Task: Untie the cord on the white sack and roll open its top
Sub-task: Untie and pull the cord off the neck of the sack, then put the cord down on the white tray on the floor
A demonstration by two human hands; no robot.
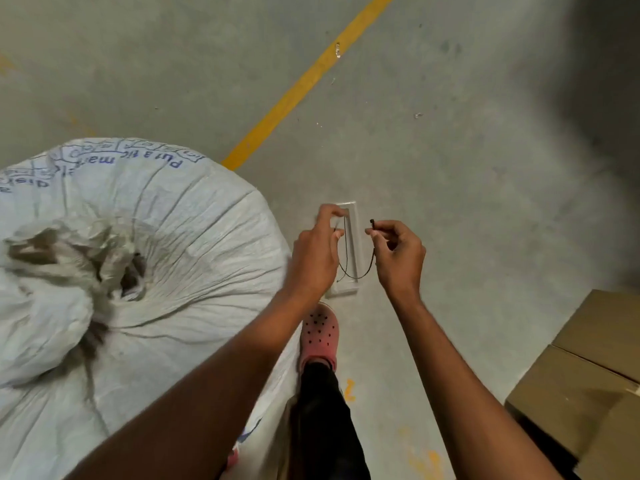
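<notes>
From the head view, the white sack [145, 258] stood at the left on the floor [450, 150], its gathered mouth [104, 268] loosened and puckered, with no cord around it. Blue print ran along its far shoulder, upside down to the camera; only fragments such as "Pura" and "mar" could be made out, the rest too curved and blurred to read.

The cord [356, 268], thin and dark, hung in a slack loop between the two hands, to the right of the sack and clear of it. The left hand [317, 252] pinched one end between thumb and fingers, the other fingers curled. The right hand [398, 252] pinched the other end, its knotted tip sticking up above the fingertips.

The floor was grey concrete, crossed by a yellow painted line [308, 81], with yellow paint smudges nearer the person. A pale rectangular plate [355, 247] lay on the floor below the hands. A pink perforated clog [319, 332] showed beneath, and brown cardboard boxes [588, 375] sat at the right.
</notes>
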